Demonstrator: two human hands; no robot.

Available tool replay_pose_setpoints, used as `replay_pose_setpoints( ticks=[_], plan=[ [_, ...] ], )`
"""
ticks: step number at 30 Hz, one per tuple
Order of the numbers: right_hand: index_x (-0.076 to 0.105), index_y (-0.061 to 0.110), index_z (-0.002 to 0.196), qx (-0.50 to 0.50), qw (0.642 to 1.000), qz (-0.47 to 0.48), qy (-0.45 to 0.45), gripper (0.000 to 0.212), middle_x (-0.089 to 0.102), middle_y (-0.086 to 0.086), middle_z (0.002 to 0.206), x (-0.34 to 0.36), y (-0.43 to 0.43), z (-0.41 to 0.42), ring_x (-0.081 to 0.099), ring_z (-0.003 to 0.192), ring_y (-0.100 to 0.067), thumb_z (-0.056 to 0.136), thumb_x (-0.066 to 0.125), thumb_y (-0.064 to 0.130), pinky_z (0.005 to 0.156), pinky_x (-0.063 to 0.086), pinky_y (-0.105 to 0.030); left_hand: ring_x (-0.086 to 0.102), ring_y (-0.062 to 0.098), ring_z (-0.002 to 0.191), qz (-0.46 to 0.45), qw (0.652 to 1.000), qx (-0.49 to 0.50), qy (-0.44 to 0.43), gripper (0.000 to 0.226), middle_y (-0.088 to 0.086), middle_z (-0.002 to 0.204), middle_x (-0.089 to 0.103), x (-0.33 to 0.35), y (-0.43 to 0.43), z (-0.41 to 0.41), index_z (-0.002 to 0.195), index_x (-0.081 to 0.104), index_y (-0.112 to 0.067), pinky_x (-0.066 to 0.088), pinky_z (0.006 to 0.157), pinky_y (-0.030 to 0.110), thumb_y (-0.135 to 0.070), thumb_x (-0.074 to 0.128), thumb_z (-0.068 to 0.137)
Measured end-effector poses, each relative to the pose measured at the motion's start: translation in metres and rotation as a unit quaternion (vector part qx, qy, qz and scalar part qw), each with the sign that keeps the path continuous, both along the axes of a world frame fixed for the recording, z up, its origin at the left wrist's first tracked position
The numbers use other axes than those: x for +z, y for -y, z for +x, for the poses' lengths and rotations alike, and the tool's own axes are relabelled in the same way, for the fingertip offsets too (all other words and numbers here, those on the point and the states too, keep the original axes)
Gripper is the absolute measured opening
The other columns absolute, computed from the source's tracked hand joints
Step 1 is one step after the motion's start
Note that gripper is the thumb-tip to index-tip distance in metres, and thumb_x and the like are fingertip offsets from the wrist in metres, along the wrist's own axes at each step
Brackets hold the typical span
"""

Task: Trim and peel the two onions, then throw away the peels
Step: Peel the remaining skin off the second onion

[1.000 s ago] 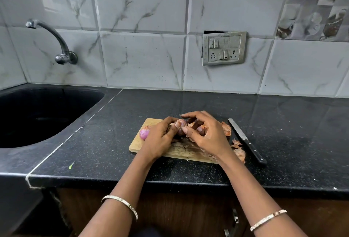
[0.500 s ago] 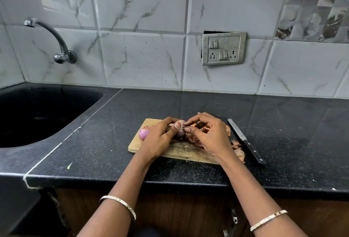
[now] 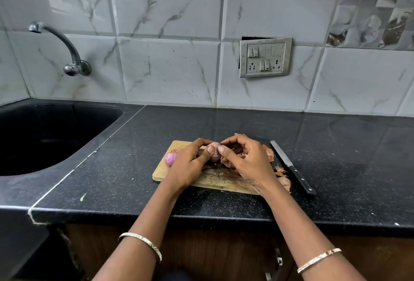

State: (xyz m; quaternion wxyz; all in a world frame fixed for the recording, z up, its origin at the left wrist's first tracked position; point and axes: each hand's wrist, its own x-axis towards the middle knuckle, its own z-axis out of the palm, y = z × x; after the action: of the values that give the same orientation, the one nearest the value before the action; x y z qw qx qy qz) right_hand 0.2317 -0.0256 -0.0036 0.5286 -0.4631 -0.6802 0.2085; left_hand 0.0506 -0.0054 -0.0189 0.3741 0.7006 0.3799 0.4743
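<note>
Over the middle of the cutting board (image 3: 215, 183), my left hand (image 3: 188, 164) curls its fingers round a red onion (image 3: 214, 154) and my right hand (image 3: 248, 162) pinches its top. The second onion (image 3: 170, 158) lies at the board's left end, with peels (image 3: 283, 179) and a knife (image 3: 291, 167) on the worktop (image 3: 347, 168) just off its right edge.

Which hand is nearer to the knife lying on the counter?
Right. The right hand pinches at the onion just beside the knife, with loose peels between them. The left hand grips that onion farther off, beyond the right hand.
</note>
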Motion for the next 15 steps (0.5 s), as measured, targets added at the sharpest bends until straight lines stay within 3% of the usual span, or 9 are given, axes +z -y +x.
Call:
replay_pose_setpoints(
  ticks=[4,6,11,15],
  plan=[
    [0.078,0.017,0.098,0.028,0.997,-0.043,-0.049,0.014,0.078,0.001,0.085,-0.0022,-0.0016,0.0008,0.074,0.078,-0.015,0.087,0.079,0.026,0.072,0.06,-0.033,0.073,0.013,0.094,-0.008,1.0,-0.005,0.004,0.022,0.003,0.094,0.077,0.0002,0.0006,-0.0003,0.115,0.066,-0.017,0.056,0.09,0.037,-0.032,0.058,0.101],
    [0.079,0.013,0.097,0.035,0.996,-0.047,-0.071,0.011,0.078,-0.001,0.087,-0.0031,-0.0032,0.0027,0.074,0.081,-0.018,0.087,0.078,0.018,0.075,0.061,-0.037,0.071,0.012,0.091,-0.011,1.0,-0.008,-0.001,0.028,0.002,0.091,0.077,0.0012,0.0015,-0.0006,0.114,0.066,-0.019,0.056,0.09,0.039,-0.039,0.059,0.097],
    [0.078,0.007,0.096,0.031,0.991,-0.084,-0.096,0.02,0.078,-0.008,0.084,-0.0039,-0.0038,0.0019,0.073,0.07,-0.018,0.089,0.066,-0.007,0.071,0.06,-0.031,0.072,0.022,0.102,-0.029,1.0,-0.013,-0.004,0.043,0.004,0.1,0.078,-0.0012,0.0003,-0.0032,0.113,0.067,-0.027,0.052,0.1,0.053,-0.057,0.058,0.084],
    [0.078,0.01,0.095,0.051,0.987,-0.103,-0.109,0.008,0.077,-0.008,0.082,-0.0005,-0.0022,0.0012,0.071,0.069,-0.014,0.089,0.074,0.008,0.065,0.056,-0.024,0.073,0.021,0.1,-0.034,0.999,-0.011,0.0,0.034,0.005,0.098,0.078,0.0,0.0021,-0.0023,0.115,0.066,-0.023,0.052,0.1,0.054,-0.045,0.058,0.089]
  ],
)
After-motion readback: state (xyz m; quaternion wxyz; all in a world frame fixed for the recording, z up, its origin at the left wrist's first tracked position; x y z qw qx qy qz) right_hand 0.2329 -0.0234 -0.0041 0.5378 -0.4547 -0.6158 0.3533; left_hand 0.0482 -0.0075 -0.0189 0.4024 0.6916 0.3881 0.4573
